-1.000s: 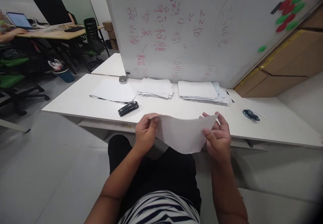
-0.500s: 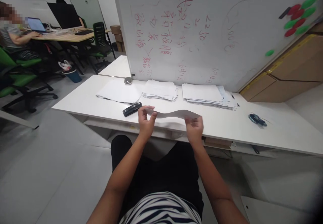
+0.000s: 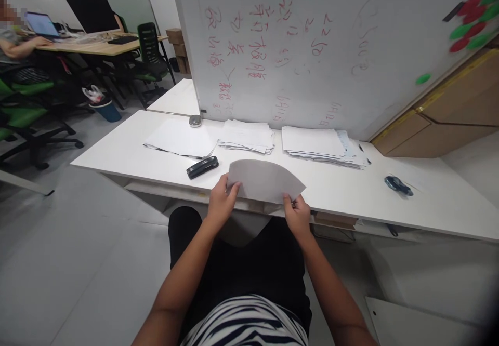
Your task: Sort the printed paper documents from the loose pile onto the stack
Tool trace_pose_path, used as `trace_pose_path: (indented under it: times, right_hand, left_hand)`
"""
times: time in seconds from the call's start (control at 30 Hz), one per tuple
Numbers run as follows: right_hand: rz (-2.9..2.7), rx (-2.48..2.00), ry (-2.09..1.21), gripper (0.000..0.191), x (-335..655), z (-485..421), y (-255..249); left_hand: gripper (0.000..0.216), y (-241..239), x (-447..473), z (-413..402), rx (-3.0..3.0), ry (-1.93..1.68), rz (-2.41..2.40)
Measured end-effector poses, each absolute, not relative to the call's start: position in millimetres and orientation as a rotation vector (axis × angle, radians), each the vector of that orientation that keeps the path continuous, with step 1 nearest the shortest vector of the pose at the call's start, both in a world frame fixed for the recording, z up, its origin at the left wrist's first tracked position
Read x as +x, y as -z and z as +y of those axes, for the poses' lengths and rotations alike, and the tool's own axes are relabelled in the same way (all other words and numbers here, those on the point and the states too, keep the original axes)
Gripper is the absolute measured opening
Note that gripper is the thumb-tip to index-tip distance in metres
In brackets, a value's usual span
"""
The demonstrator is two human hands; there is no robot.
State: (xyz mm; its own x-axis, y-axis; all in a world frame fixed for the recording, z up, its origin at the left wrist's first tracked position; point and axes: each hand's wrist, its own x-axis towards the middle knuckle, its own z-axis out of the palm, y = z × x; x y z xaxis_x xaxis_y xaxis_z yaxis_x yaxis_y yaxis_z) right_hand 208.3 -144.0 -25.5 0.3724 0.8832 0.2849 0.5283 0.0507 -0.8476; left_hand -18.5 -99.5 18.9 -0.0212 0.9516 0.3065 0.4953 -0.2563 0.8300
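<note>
A sheet of paper [image 3: 265, 181], perhaps more than one, is held up over the desk's front edge, its top edge bowed in a curve. My left hand [image 3: 223, 198] pinches its left side, thumb on the near face. At the lower right corner, my right hand [image 3: 297, 213] grips it the same way. Just left of the paper, a black stapler [image 3: 202, 167] lies on the desk. Behind it rest a flat spread of white sheets [image 3: 181, 137], a middle paper stack [image 3: 246, 135] and a thicker right-hand paper stack [image 3: 312, 143].
The white desk [image 3: 421, 205] runs across, with an open shelf beneath. A whiteboard [image 3: 249, 34] with red writing stands behind it. Cardboard boxes [image 3: 460, 94] are at the right. A dark blue object [image 3: 397, 185] lies on the desk's right part. A person [image 3: 19, 44] sits far left.
The paper has gone from nearly edge-on to showing its broad near face, its upper edge now raised. Both hands have lowered slightly, still holding it. The view has shifted a little.
</note>
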Motion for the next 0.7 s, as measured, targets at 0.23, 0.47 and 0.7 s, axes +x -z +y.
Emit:
trace_pose_path:
  times: [0.23,0.47,0.7]
  right_hand:
    - [-1.033,-1.648,-0.88,0.047,228,-186,31]
    - [-0.625,-1.485,-1.108,0.05,225,-196,45]
    - [-0.6,-1.386,-1.199,0.051,211,-189,40]
  left_hand:
    - [0.031,-19,-57,-57,2.347,-1.011,1.917]
    - [0.043,-2,-89,-18,2.187,-0.577,2.284]
    - [0.04,-2,-96,-34,2.394,-0.569,1.913]
